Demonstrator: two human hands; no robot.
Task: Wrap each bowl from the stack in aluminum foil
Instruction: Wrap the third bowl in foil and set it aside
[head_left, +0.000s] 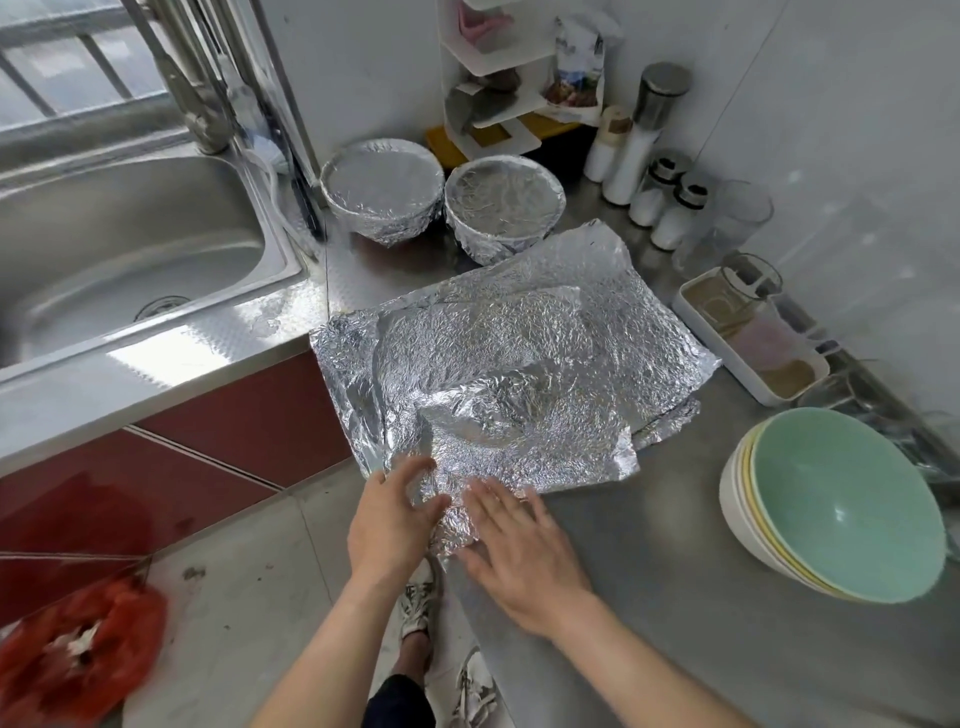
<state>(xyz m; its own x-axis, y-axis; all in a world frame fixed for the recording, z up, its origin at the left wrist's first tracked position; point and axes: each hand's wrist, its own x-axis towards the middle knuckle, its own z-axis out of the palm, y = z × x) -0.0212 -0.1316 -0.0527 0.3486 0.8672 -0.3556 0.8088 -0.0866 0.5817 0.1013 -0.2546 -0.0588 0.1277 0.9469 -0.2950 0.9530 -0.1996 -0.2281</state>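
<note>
Far left, on the floor, sits a red bag (78, 654), and above it the steel sink (104, 249) is set into the worktop (701, 597). Moving in, the left hand (395, 519) is at the near corner of the foil sheets (519, 353), thumb up and fingers curled in, its grip closed on the crumpled edge that hangs over the worktop's front. At the back, two foil-wrapped bowls (382, 192) stand side by side, touching, just behind the spread foil. The sheets themselves lie in crinkled, overlapping layers flat across the middle of the worktop. Next over, the right hand (519, 561) lies flat, fingers spread and straight, its grip open, fingertips pressing down on that same near corner of foil beside the left hand. Further right, the stack of bowls (831, 509) leans tilted, a green one on top, unwrapped and well apart from the foil. Behind it sits a white tray (748, 338).
</note>
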